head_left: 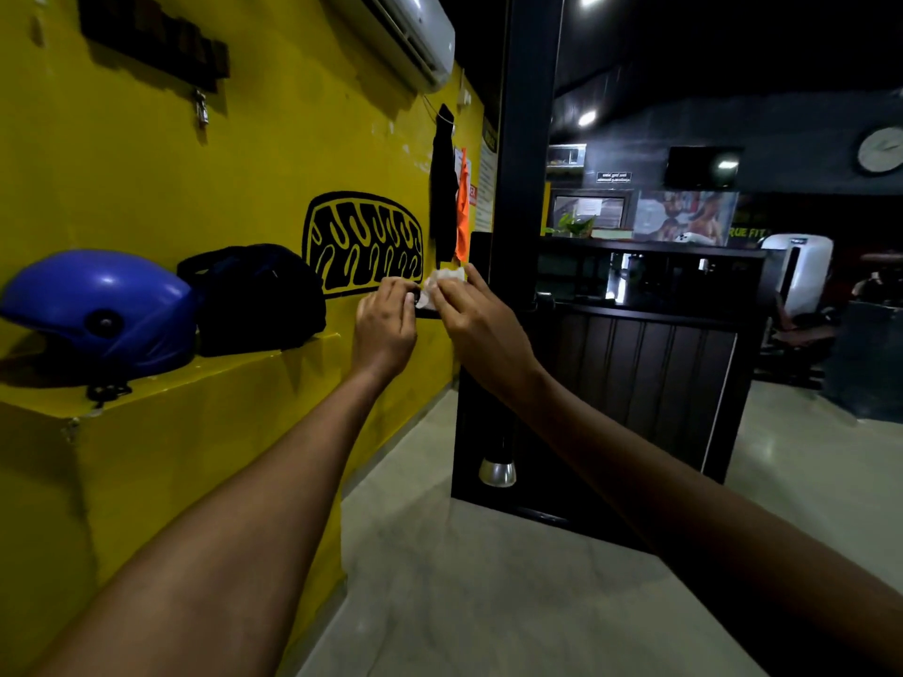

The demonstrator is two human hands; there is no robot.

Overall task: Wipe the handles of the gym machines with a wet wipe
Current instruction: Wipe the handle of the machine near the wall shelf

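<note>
Both my arms reach forward at chest height beside a yellow wall. A crumpled white wet wipe (442, 280) is pinched in the fingers of my right hand (476, 324). My left hand (386, 322) has its fingers curled around a small dark object (424, 310), mostly hidden, that lies just under the wipe; I cannot tell what it is. The two hands almost touch. No gym machine handle is close to my hands.
A yellow ledge (220, 371) on the left carries a blue helmet (100, 315) and a black bag (256, 298). A black reception counter (630, 364) and a black pillar (523, 139) stand right ahead. Gym equipment (801, 305) shows far right. Pale floor lies below.
</note>
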